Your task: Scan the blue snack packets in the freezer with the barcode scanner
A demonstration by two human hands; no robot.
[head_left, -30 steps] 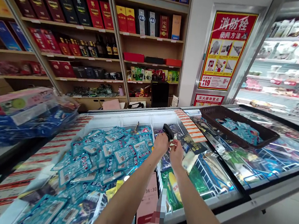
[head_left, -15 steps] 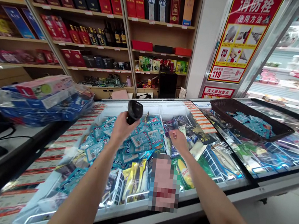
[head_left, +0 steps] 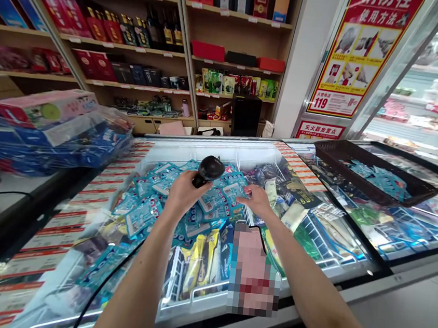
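Note:
My left hand (head_left: 185, 194) is wrapped round the handle of a black barcode scanner (head_left: 211, 168), whose head points away over the freezer. A cable runs down beside the left forearm. Below the scanner lies a heap of blue ice cream packets (head_left: 143, 216) inside the glass-topped chest freezer. My right hand (head_left: 255, 199) reaches over the right side of the heap, thumb and fingers apart. Its fingertips are close to a blue packet (head_left: 234, 190); whether they touch it I cannot tell.
A blurred-out phone-like object (head_left: 253, 269) rests at the freezer's front edge, beside yellow packets (head_left: 194, 266). To the right, a dark tray (head_left: 415, 192) holds blue packets on the freezer. Film-wrapped boxes (head_left: 49, 136) stand at left. Shelves of boxes and bottles line the back.
The scanner and my left hand have moved slightly right, the scanner's head turning rightward. My right hand has gone from curled fingers to spread ones, moving left towards the blue packets. The view has tipped down.

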